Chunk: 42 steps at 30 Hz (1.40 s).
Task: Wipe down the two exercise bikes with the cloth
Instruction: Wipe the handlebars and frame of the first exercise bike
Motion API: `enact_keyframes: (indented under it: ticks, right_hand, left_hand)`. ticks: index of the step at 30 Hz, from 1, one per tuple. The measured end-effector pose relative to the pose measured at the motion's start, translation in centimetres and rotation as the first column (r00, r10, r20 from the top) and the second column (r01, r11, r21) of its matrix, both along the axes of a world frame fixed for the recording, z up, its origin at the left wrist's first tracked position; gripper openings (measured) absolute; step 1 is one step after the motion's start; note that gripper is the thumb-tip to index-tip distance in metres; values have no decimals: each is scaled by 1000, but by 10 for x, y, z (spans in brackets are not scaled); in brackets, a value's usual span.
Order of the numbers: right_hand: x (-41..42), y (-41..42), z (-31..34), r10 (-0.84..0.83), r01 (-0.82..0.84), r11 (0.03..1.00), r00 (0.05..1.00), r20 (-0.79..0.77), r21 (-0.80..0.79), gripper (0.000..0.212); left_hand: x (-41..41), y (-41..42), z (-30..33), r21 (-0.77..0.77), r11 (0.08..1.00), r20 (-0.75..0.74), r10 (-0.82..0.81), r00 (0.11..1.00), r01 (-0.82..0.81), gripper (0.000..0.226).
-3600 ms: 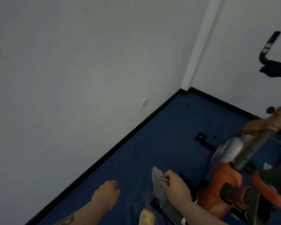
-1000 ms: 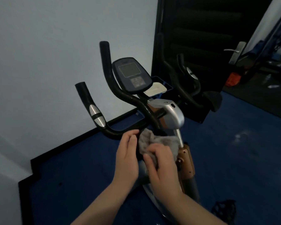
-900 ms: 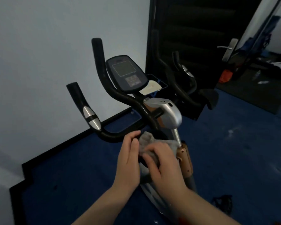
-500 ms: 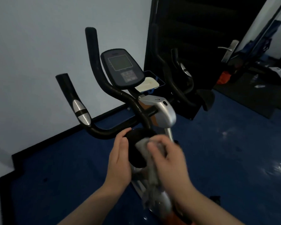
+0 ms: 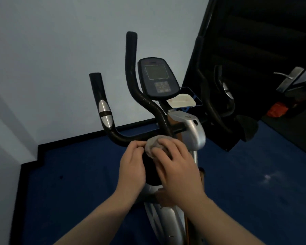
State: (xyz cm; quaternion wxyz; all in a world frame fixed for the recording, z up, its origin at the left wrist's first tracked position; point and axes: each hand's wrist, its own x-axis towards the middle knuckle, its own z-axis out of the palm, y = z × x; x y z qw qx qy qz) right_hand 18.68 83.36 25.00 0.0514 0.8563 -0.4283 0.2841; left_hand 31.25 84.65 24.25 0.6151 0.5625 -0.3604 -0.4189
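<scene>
While right hand [image 5: 179, 167] presses cloth [image 5: 155, 145], handlebar [image 5: 131, 68] points upward

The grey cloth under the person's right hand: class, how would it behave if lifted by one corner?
The grey cloth would probably hang limp, since it lies bunched and moulded under the right hand against the handlebar. It looks light, and unlikely to slip, being soft fabric.
</scene>
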Motion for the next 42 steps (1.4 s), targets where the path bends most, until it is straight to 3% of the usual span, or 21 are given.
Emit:
enact_keyframes:
  ticks: [6, 11, 16, 21, 23, 26, 28, 30, 32, 34, 38, 42]
  right_hand:
    - [33, -30, 23, -112, 136, 985, 973, -203, 104, 25]
    - [3, -21, 17, -165, 167, 953, 986, -30, 252, 37]
    - [29, -47, 31, -199, 227, 932, 972, -124, 282, 36]
    - [4, -6, 14, -274, 131, 893, 918, 287, 431, 43]
    - [2, -9, 11, -272, 144, 897, 925, 265, 417, 37]
    - [20, -35, 22, -260, 238, 929, 965, 41, 282, 26]
    - [25, -39, 19, -280, 243, 930, 955, 103, 277, 27]
    - [22, -17, 4, -288, 148, 927, 869, 402, 344, 31]
    - [19, 11, -6, -344, 59, 901, 703, 623, 430, 34]
    - [18, 15, -11, -381, 34, 885, 627, 680, 465, 33]
    - [18, 0, -5, -381, 50, 879, 674, 633, 475, 29]
    - [25, 46, -31, -546, -19, 789, 438, 715, 614, 33]
  left_hand:
    - [-2, 1, -4, -13, 997, 117, 72, 990, -71, 27]
    - [1, 3, -5, -8, 998, 203, 56, 977, -56, 26]
    - [1, 1, -2, -20, 998, 273, 60, 960, -57, 25]
    - [-1, 3, -3, -37, 997, 253, 79, 964, -72, 27]
    - [0, 3, -5, -33, 998, 258, 68, 964, -61, 27]
    - [2, -1, -1, -48, 998, 267, 62, 962, -51, 26]
    - [2, 0, -2, -57, 997, 243, 62, 968, -50, 25]
    - [1, 2, -4, -51, 998, 224, 58, 973, -47, 25]
    - [2, 1, -4, -36, 999, 218, 31, 975, -24, 26]
    - [3, 2, -3, -19, 1000, 196, -8, 981, 12, 27]
    - [4, 0, -2, 30, 999, 105, -27, 994, 24, 28]
    - [5, 3, -1, 57, 997, 83, -49, 995, 44, 27]
